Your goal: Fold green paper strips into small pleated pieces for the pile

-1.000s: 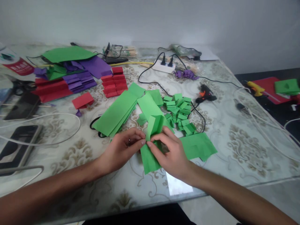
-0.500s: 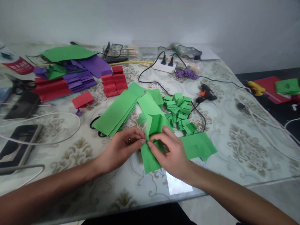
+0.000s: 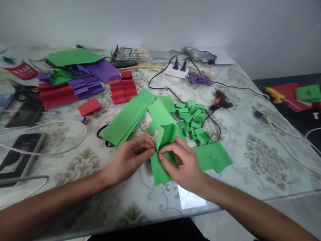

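Note:
A creased strip of green paper (image 3: 160, 171) is held above the front of the table, its upper part standing up in a fold. My left hand (image 3: 134, 154) pinches the strip's left edge between thumb and fingers. From the right, my right hand (image 3: 182, 160) grips it at the middle fold, thumb and forefinger pressed together. Behind them lie a stack of long green strips (image 3: 125, 117) and a heap of small folded green pieces (image 3: 192, 117). Another creased green sheet (image 3: 213, 155) lies beside my right hand.
Red folded papers (image 3: 123, 87) and purple folded papers (image 3: 86, 86) lie at the back left. A black glue gun (image 3: 220, 100) rests right of the heap, near a white power strip (image 3: 176, 70). At left are a phone (image 3: 20, 155), scissors (image 3: 22, 89) and a white cable (image 3: 62, 121).
Hardly anything differs. The fold of the green paper strip tilts slightly, while both hands keep their pinch in the same place.

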Demonstrator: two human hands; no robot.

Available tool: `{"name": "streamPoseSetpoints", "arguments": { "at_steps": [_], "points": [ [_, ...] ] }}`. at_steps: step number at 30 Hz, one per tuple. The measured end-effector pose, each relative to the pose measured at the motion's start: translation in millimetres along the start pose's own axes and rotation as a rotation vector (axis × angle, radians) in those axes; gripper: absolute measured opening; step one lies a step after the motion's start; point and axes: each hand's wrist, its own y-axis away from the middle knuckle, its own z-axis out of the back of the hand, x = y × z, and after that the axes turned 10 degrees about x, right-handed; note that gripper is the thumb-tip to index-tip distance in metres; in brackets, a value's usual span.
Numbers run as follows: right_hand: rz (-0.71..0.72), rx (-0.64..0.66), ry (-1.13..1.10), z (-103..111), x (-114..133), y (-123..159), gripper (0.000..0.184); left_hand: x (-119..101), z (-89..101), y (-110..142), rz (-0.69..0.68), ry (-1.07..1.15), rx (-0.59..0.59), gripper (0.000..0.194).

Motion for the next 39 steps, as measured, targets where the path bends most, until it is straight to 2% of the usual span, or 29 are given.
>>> {"name": "streamPoseSetpoints", "arguments": {
  "at_steps": [11,14,18,23,32,35,39],
  "points": [
    [0.022,0.004,0.017,-0.4,-2.9,0.2,0.012,-2.1,1.3,-0.4,-0.037,0.005,-0.004,0.003],
    [0.022,-0.003,-0.005,-0.9,-4.8,0.9,0.013,-1.7,-0.2,2.2,-0.041,0.072,0.033,0.003],
    [0.03,-0.014,-0.011,-1.3,-5.7,1.5,0.015,0.9,-3.9,7.6,-0.035,0.124,0.071,0.016],
    [0.03,-0.014,-0.003,-2.8,-5.3,3.6,0.019,7.7,-6.0,11.1,-0.061,-0.015,0.014,0.025],
    [0.037,0.046,-0.003,-4.2,-3.6,4.5,0.024,1.4,-5.5,9.9,-0.144,-0.288,-0.067,0.009],
    [0.086,0.054,0.026,-4.6,-3.2,4.8,0.033,-1.5,-4.1,8.4,-0.156,-0.362,-0.09,0.008],
    [0.089,-0.028,-0.025,-9.5,-3.4,7.9,0.065,-4.0,-4.1,7.8,-0.152,-0.416,-0.104,0.009]
  ]
}}
